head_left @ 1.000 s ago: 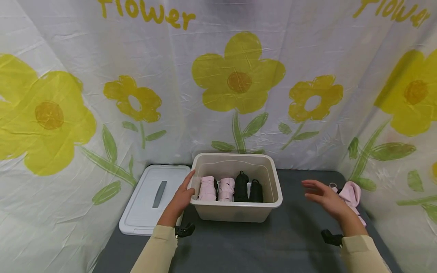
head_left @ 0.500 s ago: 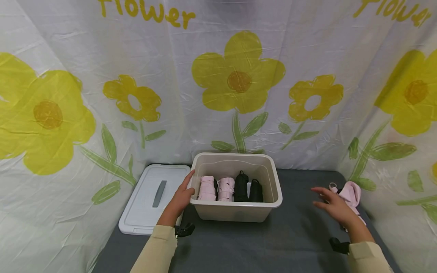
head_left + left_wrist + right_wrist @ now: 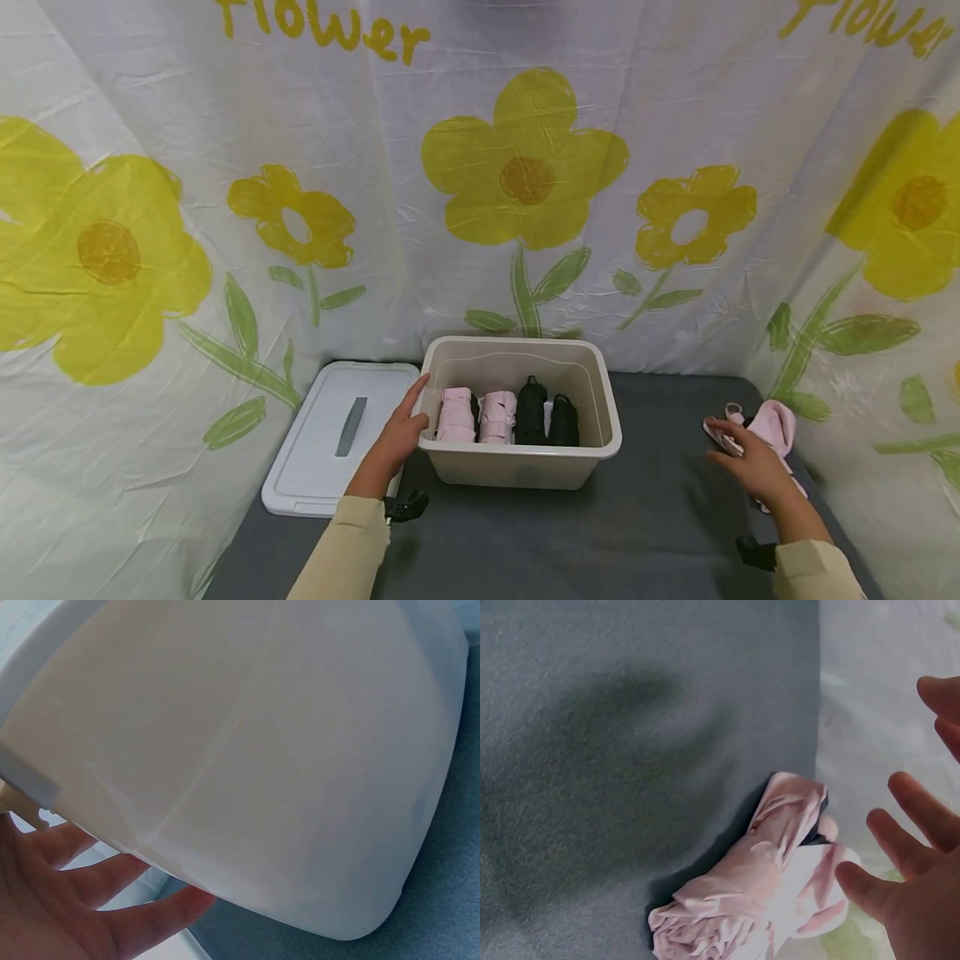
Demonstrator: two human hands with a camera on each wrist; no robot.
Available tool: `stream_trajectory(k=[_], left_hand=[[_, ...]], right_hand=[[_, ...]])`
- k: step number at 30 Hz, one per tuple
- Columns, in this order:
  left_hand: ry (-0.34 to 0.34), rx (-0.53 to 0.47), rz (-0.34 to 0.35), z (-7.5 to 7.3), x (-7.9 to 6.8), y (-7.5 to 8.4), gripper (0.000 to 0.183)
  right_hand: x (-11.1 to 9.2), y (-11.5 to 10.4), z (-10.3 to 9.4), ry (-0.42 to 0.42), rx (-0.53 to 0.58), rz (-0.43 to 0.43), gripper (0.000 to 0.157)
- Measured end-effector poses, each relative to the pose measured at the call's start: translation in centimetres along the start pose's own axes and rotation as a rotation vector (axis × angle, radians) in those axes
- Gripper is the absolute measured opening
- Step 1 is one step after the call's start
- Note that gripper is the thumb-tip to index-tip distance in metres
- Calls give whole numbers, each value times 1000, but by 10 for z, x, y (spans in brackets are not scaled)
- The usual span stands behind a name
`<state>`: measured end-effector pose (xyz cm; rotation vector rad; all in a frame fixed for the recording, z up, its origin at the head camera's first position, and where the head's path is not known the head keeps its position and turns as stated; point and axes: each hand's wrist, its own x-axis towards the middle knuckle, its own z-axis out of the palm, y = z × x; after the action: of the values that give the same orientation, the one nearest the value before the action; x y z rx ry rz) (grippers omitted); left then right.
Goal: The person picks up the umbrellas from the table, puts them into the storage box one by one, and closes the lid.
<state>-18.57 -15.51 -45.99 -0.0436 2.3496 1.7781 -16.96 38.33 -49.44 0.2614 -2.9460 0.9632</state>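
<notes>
My left hand (image 3: 393, 442) rests at the left rim of a beige plastic bin (image 3: 517, 468). Its index finger lies along the rim, with the thumb near the rim; in the left wrist view the extended fingers (image 3: 105, 877) touch the bin's side and their tips pass behind it. Inside stand two pink rolled bundles (image 3: 455, 414) and two black pouch-like ones (image 3: 531, 412), the larger with a top loop. My right hand (image 3: 757, 467), fingers spread, is over a loose bundle of pink gathered fabric (image 3: 772, 427). The right wrist view shows a gap between fingers and fabric (image 3: 735, 877).
A white lid (image 3: 307, 450) with a grey handle lies left of the bin. The dark grey table (image 3: 555, 542) meets flower-printed white curtains (image 3: 375, 292) at the back and both sides.
My right hand has moved right and slightly down, over the pink fabric bundle. The left hand and the bin have stayed in place.
</notes>
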Motion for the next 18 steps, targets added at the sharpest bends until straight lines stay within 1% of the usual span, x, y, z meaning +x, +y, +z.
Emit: stream_trajectory(k=[4, 13, 18], left_hand=[[-3, -4, -1, 0, 0, 0, 75], [6, 5, 0, 0, -1, 1, 76], [6, 13, -7, 1, -1, 0, 75]], right_hand=[[-1, 8, 0, 29, -39, 5, 52], [-3, 25, 2, 51, -110, 88, 50], [-6, 42, 6, 51, -167, 91, 50]])
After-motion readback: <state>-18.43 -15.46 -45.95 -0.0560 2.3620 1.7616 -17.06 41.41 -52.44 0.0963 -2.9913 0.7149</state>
